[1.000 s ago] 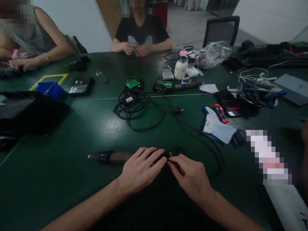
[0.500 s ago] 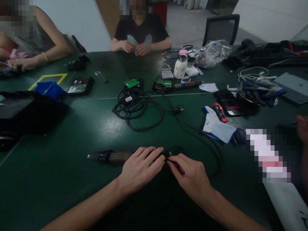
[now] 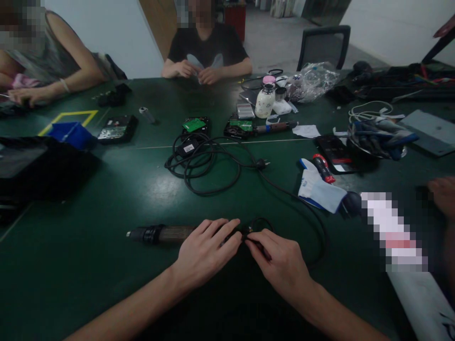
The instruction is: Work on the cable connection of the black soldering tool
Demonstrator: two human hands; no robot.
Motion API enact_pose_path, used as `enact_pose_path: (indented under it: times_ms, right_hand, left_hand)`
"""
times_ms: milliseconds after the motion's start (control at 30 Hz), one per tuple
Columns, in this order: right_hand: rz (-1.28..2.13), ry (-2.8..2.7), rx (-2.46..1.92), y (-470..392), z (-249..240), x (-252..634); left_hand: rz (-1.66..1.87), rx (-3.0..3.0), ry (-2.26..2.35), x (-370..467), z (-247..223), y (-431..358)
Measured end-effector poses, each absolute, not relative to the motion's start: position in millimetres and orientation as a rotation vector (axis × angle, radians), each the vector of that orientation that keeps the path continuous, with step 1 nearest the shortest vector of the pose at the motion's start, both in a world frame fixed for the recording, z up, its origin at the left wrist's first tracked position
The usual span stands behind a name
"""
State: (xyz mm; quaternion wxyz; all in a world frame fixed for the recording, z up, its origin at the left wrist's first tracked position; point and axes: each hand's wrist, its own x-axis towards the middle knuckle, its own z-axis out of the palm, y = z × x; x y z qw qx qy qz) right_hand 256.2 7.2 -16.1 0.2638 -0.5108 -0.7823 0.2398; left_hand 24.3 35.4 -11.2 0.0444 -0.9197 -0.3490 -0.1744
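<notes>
An electric screwdriver (image 3: pixel 174 234) with a brown body and black nose lies on the green table, its tip pointing left. My left hand (image 3: pixel 209 244) is closed over its rear part, palm down, and hides much of it. At the tool's rear end, the thumb and fingers of my right hand (image 3: pixel 280 251) pinch the end of a black cord (image 3: pixel 265 219). The join between cord and tool is mostly covered by my fingertips. From there the cord loops away to the right and back to a coiled cable with a black power adapter (image 3: pixel 189 147).
Ahead stand opened hard drives (image 3: pixel 196 125), a second electric screwdriver (image 3: pixel 277 127) and a white bottle (image 3: pixel 265 102). On the right are a white-and-blue glove (image 3: pixel 322 189), a red-and-black handle (image 3: pixel 323 168) and a phone (image 3: pixel 336 154). Two people sit across; another person's hand (image 3: pixel 442 194) shows at right.
The view has shifted slightly. Both my hands keep the same hold on the tool and cord. The other person's hand at the right edge has moved a little.
</notes>
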Motion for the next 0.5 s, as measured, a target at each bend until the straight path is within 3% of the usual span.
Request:
enact_pose_path:
  times_ms: [500]
  right_hand:
    - [0.637, -2.135, -1.382, 7.9, -14.1, 256.1]
  left_hand:
    - [-0.484, -2.806, -1.057, 23.7, -9.5, 35.6]
